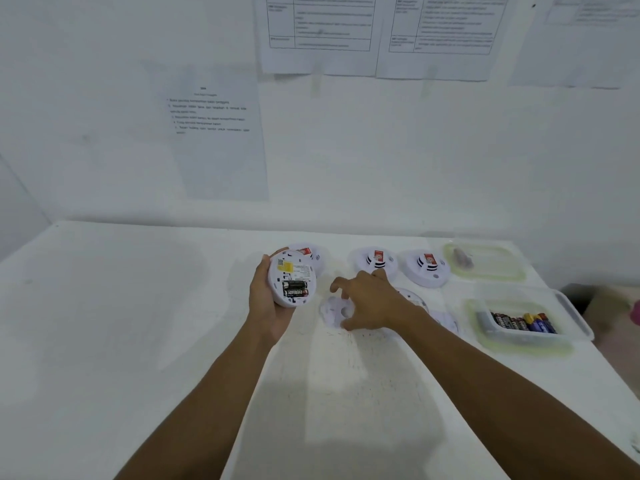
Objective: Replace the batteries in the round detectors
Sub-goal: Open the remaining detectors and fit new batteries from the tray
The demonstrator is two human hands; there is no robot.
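Note:
My left hand [265, 306] grips a round white detector [292, 278] with its back turned up; two black batteries [294, 289] sit in its open compartment. My right hand [372, 301] hovers with spread, curved fingers over a round white cover plate [333, 311] lying flat on the table, fingertips close to its edge; whether they touch it I cannot tell. Three more white detectors stand face up at the back: one [309, 253] behind my left hand, one [375, 259] in the middle, one [426, 266] to the right. Another white detector part [417, 301] lies partly hidden under my right wrist.
A clear plastic tub [568, 320] at the right holds several loose batteries [523, 322]. Behind it stands a second clear tub [485, 261] with a small grey thing inside. The white table [138, 323] ends at the wall, where printed sheets [221, 133] hang.

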